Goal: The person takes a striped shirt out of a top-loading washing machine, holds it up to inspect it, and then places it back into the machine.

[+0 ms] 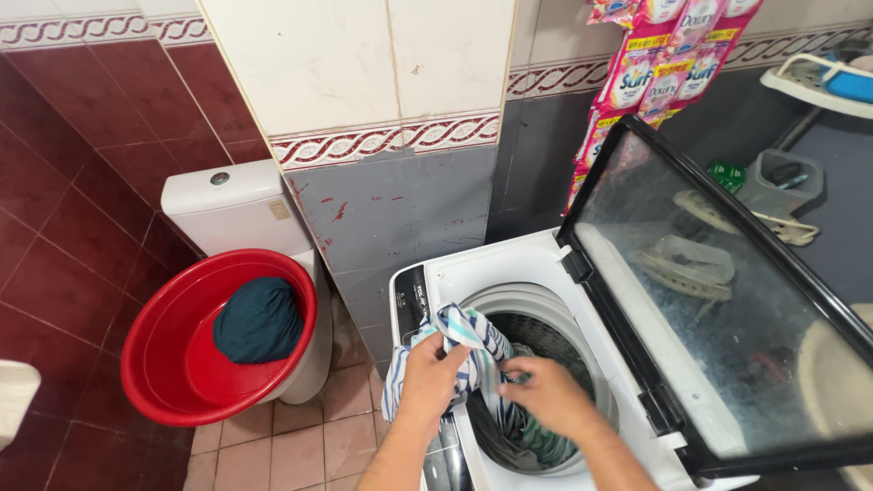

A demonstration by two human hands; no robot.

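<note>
Both my hands hold a blue-and-white striped garment [464, 332] over the rim of a white top-loading washing machine [527, 264]. My left hand [432, 373] grips the cloth at the machine's left edge, where part of it hangs down outside. Lower in the bunched cloth, above the drum opening [546, 332], my right hand [546, 391] has its fingers closed on the fabric. More dark clothing lies inside the drum. The machine's glass lid [727, 300] stands raised to the right.
A red plastic basin [173, 364] with a dark teal cloth [259, 320] in it rests on a white toilet [232, 209] to the left. Strips of detergent sachets [655, 68] hang on the tiled wall. A shelf with small items sits at the far right.
</note>
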